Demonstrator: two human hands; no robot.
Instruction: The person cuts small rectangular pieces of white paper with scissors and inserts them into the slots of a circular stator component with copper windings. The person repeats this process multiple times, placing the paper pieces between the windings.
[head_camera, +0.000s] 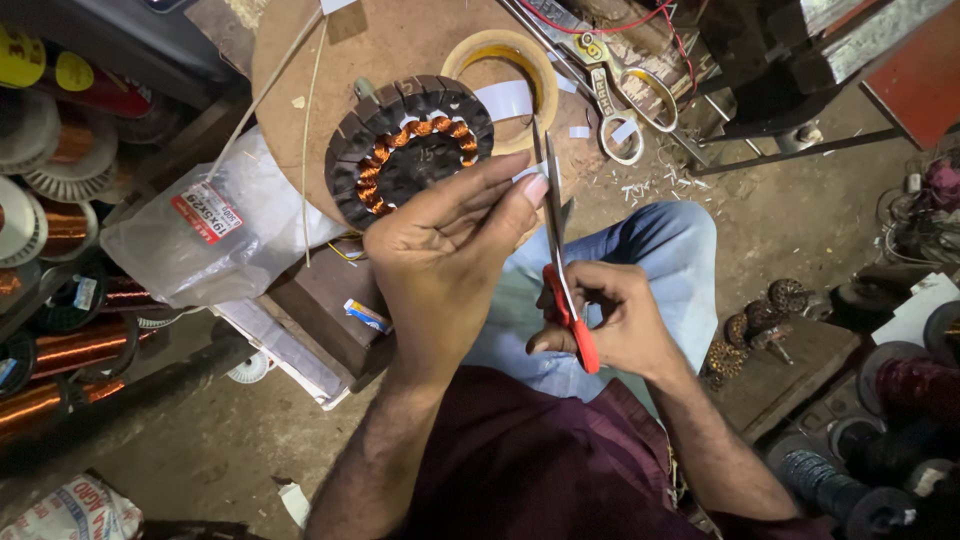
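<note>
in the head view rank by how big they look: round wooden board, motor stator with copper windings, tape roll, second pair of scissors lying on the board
1. round wooden board
2. motor stator
3. tape roll and the lying scissors: look about alike, so unranked.

The left hand (445, 235) is raised palm-down with its thumb and fingertips pinched together, the forearm running up from below, while the right hand (610, 320) sits lower and to the right, fingers curled closed, wrist bent inward.
</note>
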